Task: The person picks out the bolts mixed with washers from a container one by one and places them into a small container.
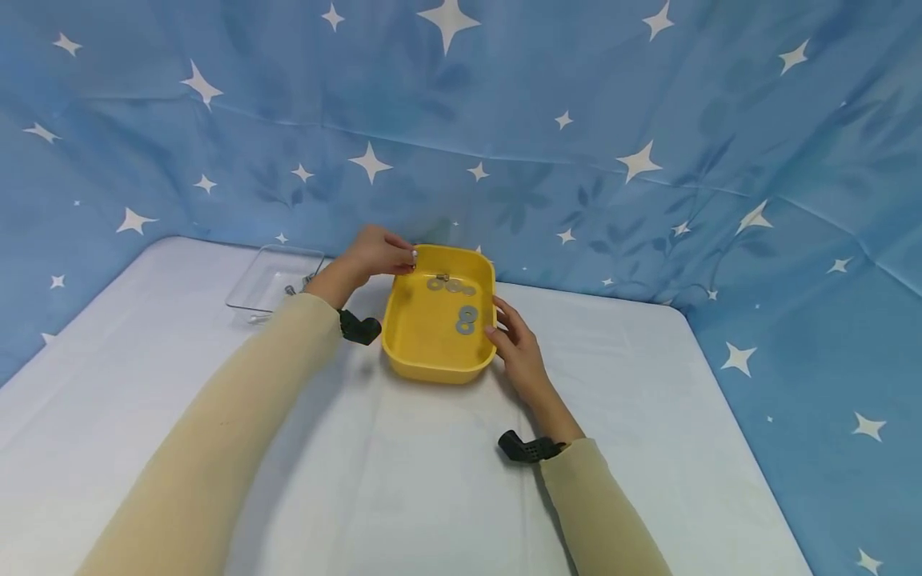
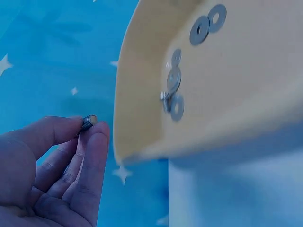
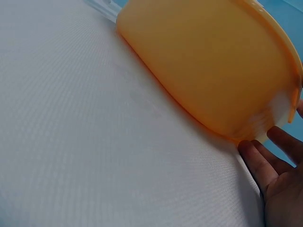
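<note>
My left hand [image 1: 378, 252] pinches a small threaded metal bolt [image 2: 88, 123] between thumb and fingertip, beside the far left corner of a yellow tray [image 1: 432, 352]. Inside the tray lie several flat grey washers [image 1: 467, 314]; the left wrist view shows a small bolt [image 2: 165, 100] against one of them. At the tray's right side, my right hand [image 1: 522, 356] holds the wall, thumb at the rim and fingers along the outside. In the right wrist view its fingertips [image 3: 247, 147] touch the tray's lower edge.
A clear plastic box [image 1: 248, 307] with several bolts [image 1: 290, 290] in it stands left of the tray, partly hidden by the left forearm. White cloth [image 1: 432, 480] covers the table. Behind it hangs a blue curtain [image 1: 504, 96] with white stars, close to the tray's far side.
</note>
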Motion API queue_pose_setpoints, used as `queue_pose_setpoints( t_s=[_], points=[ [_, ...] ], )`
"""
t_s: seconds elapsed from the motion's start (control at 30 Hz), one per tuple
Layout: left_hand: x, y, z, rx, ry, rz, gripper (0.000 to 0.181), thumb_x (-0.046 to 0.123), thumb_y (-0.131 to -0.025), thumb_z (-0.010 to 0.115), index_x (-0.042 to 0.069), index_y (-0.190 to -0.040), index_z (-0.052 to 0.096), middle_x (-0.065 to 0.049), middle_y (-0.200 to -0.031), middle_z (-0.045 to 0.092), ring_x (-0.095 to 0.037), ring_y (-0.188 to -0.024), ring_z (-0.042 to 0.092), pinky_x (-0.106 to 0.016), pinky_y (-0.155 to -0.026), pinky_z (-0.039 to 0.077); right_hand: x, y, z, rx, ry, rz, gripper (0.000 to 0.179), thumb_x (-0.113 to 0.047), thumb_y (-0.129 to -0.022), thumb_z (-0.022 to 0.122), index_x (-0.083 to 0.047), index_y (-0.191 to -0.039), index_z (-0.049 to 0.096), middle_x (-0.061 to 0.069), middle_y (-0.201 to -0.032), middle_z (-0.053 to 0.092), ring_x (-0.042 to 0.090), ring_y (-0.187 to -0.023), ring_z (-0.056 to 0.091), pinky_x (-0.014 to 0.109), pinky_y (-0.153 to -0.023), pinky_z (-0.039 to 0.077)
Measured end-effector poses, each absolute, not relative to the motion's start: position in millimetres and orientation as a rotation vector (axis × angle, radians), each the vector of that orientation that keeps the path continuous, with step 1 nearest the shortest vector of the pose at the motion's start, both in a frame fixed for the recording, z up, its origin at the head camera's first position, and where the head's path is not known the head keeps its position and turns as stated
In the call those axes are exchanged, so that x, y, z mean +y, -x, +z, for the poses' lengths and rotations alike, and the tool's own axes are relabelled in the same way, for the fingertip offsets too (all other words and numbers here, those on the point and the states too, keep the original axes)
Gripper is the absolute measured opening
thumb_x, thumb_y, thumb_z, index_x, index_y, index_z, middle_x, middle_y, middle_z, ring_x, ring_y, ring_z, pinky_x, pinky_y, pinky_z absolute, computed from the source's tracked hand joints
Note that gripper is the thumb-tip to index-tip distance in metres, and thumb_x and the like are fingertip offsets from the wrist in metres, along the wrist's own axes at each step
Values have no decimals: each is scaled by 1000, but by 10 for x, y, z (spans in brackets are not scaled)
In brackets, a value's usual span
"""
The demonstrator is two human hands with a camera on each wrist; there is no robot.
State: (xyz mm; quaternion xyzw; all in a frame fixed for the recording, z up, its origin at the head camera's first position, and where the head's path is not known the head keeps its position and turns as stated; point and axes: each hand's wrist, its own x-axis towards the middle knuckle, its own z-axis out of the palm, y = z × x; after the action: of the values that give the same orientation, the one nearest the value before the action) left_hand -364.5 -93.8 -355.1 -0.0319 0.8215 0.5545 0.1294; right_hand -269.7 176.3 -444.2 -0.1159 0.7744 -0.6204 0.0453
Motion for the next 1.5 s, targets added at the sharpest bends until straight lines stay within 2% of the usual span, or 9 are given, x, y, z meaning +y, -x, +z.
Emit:
queue_pose_setpoints(
  t_s=[0.3,0.53,0.83,0.93,1.0,1.1,1.23,1.37,1.5],
  points=[
    [-1446,3533,-3473,2487,167,1524,40,18,-101,62,0,-137,61,-18,-134,63,-30,-120,67,-31,-96,59,1760,2704,-4428,2385,340,-1879,58,-21,-106,52,-16,-160,31,18,-161,37,33,-147,42,49,-117,44],
    [-1792,3470,-3491,2525,279,1499,40,20,-101,63,1,-137,62,-18,-134,65,-13,-99,72,-25,-88,61,1757,2698,-4440,2390,331,-1872,58,-24,-106,52,-17,-160,31,17,-163,35,33,-149,39,50,-117,42],
    [-2185,3424,-3652,2528,324,1508,44,18,-102,60,-5,-139,57,-20,-133,62,0,-81,69,-43,-107,53,1746,2697,-4452,2379,308,-1872,59,-24,-106,52,-19,-160,31,15,-164,34,32,-150,38,49,-117,43],
    [-2299,3429,-3731,2552,356,1466,42,16,-103,59,-6,-139,56,-25,-137,59,-10,-89,73,-46,-109,51,1745,2692,-4453,2378,312,-1876,59,-24,-106,52,-18,-160,31,16,-164,33,32,-150,37,50,-118,42],
    [-2345,3448,-3785,2571,393,1446,41,14,-102,60,-7,-136,58,-26,-134,60,-20,-99,74,-46,-107,53,1751,2686,-4442,2380,310,-1879,58,-23,-106,52,-17,-160,32,16,-163,34,32,-150,37,50,-118,42],
    [-2374,3494,-3856,2571,433,1462,38,12,-101,61,-8,-133,59,-22,-123,65,-23,-96,74,-45,-104,55,1767,2693,-4428,2379,300,-1885,57,-23,-106,52,-17,-159,32,16,-163,34,32,-151,37,50,-118,42],
    [-2399,3525,-3948,2533,461,1487,37,10,-100,62,-9,-131,60,-14,-108,69,-10,-79,73,-42,-100,58,1766,2695,-4445,2364,291,-1884,58,-23,-106,52,-19,-160,32,15,-164,34,31,-150,37,49,-118,42],
    [-2426,3541,-4038,2509,485,1481,37,10,-100,62,-9,-132,60,-6,-96,69,-6,-72,71,-36,-91,62,1756,2685,-4452,2362,309,-1881,58,-22,-106,51,-18,-160,31,16,-163,34,32,-149,39,49,-117,43],
    [-2444,3583,-4080,2533,514,1456,35,9,-99,62,-8,-130,61,-8,-97,69,-5,-68,69,-31,-83,63,1755,2691,-4435,2376,322,-1881,58,-21,-106,51,-17,-160,31,17,-163,34,33,-149,39,50,-117,43]
  ],
)
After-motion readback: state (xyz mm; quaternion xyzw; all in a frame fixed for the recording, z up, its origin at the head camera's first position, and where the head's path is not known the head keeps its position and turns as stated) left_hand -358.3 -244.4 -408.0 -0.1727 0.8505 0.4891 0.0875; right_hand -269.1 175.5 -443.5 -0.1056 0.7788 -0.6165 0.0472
